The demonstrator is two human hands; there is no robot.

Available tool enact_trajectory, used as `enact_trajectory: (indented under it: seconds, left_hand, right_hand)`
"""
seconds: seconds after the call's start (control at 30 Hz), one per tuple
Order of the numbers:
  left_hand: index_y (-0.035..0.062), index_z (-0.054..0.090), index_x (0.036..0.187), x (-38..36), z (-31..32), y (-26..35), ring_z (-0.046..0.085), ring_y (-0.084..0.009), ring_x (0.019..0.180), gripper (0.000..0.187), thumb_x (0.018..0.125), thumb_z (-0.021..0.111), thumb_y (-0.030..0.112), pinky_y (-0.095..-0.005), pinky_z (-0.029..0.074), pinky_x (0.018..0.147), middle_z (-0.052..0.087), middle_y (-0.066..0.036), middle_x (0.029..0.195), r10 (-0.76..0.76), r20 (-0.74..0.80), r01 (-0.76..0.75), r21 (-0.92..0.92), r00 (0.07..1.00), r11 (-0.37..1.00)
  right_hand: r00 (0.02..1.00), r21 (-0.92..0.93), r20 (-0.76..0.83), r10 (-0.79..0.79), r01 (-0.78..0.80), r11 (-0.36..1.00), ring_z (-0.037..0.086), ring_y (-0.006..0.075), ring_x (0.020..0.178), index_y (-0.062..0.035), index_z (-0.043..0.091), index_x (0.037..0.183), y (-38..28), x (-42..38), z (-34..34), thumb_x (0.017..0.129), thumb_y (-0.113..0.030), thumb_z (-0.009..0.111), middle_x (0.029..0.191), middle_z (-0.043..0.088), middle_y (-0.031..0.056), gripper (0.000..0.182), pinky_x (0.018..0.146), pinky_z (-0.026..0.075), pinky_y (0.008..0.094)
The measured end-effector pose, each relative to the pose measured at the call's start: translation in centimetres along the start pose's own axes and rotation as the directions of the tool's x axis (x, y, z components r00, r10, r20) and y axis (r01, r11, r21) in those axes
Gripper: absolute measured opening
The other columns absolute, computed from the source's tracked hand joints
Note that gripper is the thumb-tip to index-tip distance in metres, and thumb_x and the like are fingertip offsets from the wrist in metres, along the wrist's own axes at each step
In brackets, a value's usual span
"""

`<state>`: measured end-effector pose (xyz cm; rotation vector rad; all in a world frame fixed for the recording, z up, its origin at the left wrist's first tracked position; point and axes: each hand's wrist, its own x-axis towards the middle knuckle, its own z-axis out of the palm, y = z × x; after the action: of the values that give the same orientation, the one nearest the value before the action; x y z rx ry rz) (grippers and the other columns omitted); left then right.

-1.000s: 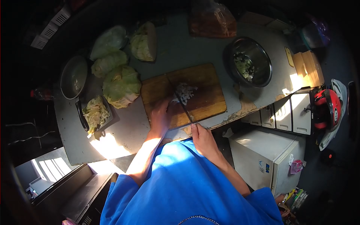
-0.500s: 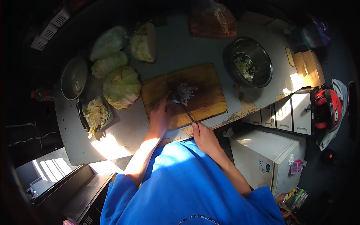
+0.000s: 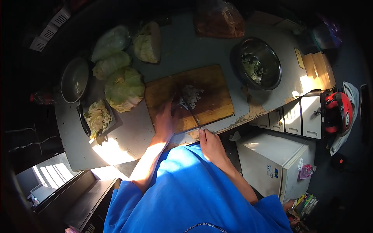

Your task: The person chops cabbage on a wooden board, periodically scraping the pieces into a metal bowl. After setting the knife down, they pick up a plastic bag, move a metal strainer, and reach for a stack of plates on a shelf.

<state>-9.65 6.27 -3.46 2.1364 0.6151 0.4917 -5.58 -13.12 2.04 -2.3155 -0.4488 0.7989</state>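
My right hand (image 3: 211, 144) is closed round the handle of a knife (image 3: 193, 114) at the near edge of a wooden cutting board (image 3: 217, 87). The blade points away from me and lies along the left of a small heap of chopped white pieces (image 3: 193, 94), too dark to name. My left hand (image 3: 165, 120) rests at the board's left part, just left of the blade; its fingers are smeared by motion and shadow. A little white stuff shows between its fingertips and the blade, and whether the fingers grip it cannot be made out.
Left of the board lie a cabbage (image 3: 124, 89), a cut cabbage half (image 3: 148, 43) and a pan (image 3: 75, 80). Shredded cabbage (image 3: 98, 117) is nearer me. A metal bowl (image 3: 273, 66) holding chopped pieces stands right, before a wrapped brown item (image 3: 219, 25). A white cabinet (image 3: 268, 155) is below.
The whole view has shifted slightly left. The left hand's fingers are more blurred and look a little farther from the blade. The right hand keeps hold of the knife in nearly the same place.
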Motion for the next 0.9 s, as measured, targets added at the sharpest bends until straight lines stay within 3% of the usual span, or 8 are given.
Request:
enact_trajectory:
  seconds: [0.07, 0.13, 0.17, 0.23, 0.33, 0.43, 0.77, 0.9]
  left_hand:
    - [0.0137, 0.052, 0.144, 0.1, 0.1, -0.1, 0.07, -0.0385, 0.102, 0.058, 0.089, 0.069, 0.006, -0.0444, 0.058, 0.084, 0.071, -0.02, 0.114, 0.009, -0.011, -0.009, -0.005, 1.0, 1.0]
    - [0.0136, 0.052, 0.144, -0.1, -0.3, 0.0, 0.07, -0.0381, 0.101, 0.058, 0.089, 0.069, 0.006, -0.0441, 0.058, 0.083, 0.071, -0.019, 0.113, 0.028, -0.012, -0.029, -0.007, 1.0, 1.0]
    - [0.0116, 0.053, 0.142, 0.1, -0.5, 0.4, 0.071, -0.0365, 0.102, 0.057, 0.088, 0.069, 0.006, -0.0425, 0.058, 0.085, 0.073, -0.019, 0.112, -0.018, 0.005, 0.018, -0.024, 1.0, 1.0]
    - [0.0096, 0.055, 0.141, 0.1, -0.6, 0.6, 0.072, -0.0349, 0.102, 0.056, 0.087, 0.07, 0.007, -0.0409, 0.057, 0.087, 0.074, -0.019, 0.111, -0.061, 0.021, 0.062, -0.045, 0.998, 0.997]
    - [0.0102, 0.054, 0.142, -0.3, -1.0, 0.2, 0.071, -0.0349, 0.105, 0.057, 0.087, 0.07, 0.007, -0.0404, 0.057, 0.09, 0.073, -0.019, 0.112, -0.06, 0.018, 0.06, -0.044, 0.998, 0.997]
    - [0.0105, 0.053, 0.142, -0.8, -1.0, 0.3, 0.071, -0.0348, 0.107, 0.058, 0.087, 0.07, 0.006, -0.0398, 0.057, 0.091, 0.073, -0.019, 0.113, -0.12, 0.042, 0.123, -0.062, 0.992, 0.991]
    - [0.0102, 0.054, 0.142, 0.3, 0.2, 0.3, 0.072, -0.0324, 0.104, 0.056, 0.088, 0.069, 0.005, -0.0387, 0.057, 0.089, 0.074, -0.018, 0.112, -0.045, 0.021, 0.045, -0.029, 0.999, 0.999]
    - [0.0105, 0.055, 0.142, 0.5, 0.5, -0.1, 0.072, -0.032, 0.101, 0.055, 0.089, 0.069, 0.005, -0.0379, 0.058, 0.088, 0.074, -0.017, 0.111, -0.002, -0.001, 0.002, -0.04, 1.0, 0.999]
  right_hand:
    - [1.0, -0.04, 0.001, 0.001, -0.001, 0.999, 0.061, 0.0542, 0.089, 0.0023, 0.06, 0.099, 0.1, 0.1, 0.2, 0.107, -0.03, 0.046, 0.086, 0.066, 0.0303, 0.036, 0.071, 0.049, 0.0558]
    - [0.994, -0.203, 0.043, 0.097, -0.086, 0.975, 0.061, 0.0545, 0.09, 0.0029, 0.06, 0.1, -0.4, 0.4, 0.1, 0.107, -0.032, 0.043, 0.088, 0.066, 0.0308, 0.039, 0.073, 0.05, 0.0544]
    - [0.995, -0.201, 0.036, 0.096, -0.087, 0.976, 0.061, 0.0545, 0.09, 0.0029, 0.06, 0.1, -0.3, 0.6, 0.0, 0.107, -0.032, 0.043, 0.088, 0.066, 0.0308, 0.039, 0.073, 0.05, 0.0544]
    - [0.999, 0.057, 0.02, -0.031, 0.03, 0.998, 0.061, 0.0542, 0.091, 0.0033, 0.059, 0.1, 0.3, 0.9, -0.2, 0.108, -0.032, 0.041, 0.09, 0.066, 0.031, 0.041, 0.075, 0.05, 0.0524]
    - [0.993, 0.141, 0.122, 0.001, -0.018, 0.99, 0.061, 0.0534, 0.093, 0.0035, 0.059, 0.1, 0.5, 1.1, -0.7, 0.109, -0.032, 0.041, 0.092, 0.066, 0.0308, 0.041, 0.077, 0.05, 0.0504]
    - [0.998, 0.116, -0.009, -0.063, 0.064, 0.991, 0.061, 0.0531, 0.09, 0.0032, 0.059, 0.099, 0.4, 0.6, -0.4, 0.109, -0.031, 0.042, 0.088, 0.065, 0.0301, 0.039, 0.073, 0.049, 0.0506]
    - [0.999, 0.058, 0.028, -0.019, 0.017, 0.998, 0.061, 0.0532, 0.088, 0.0024, 0.06, 0.097, -0.2, 0.4, -0.7, 0.108, -0.03, 0.045, 0.085, 0.065, 0.0298, 0.038, 0.069, 0.05, 0.0505]
    - [1.0, -0.052, 0.029, -0.003, 0.005, 0.999, 0.061, 0.0542, 0.085, 0.0028, 0.059, 0.097, -0.5, 0.9, -0.5, 0.108, -0.034, 0.043, 0.083, 0.066, 0.0302, 0.041, 0.071, 0.05, 0.0554]
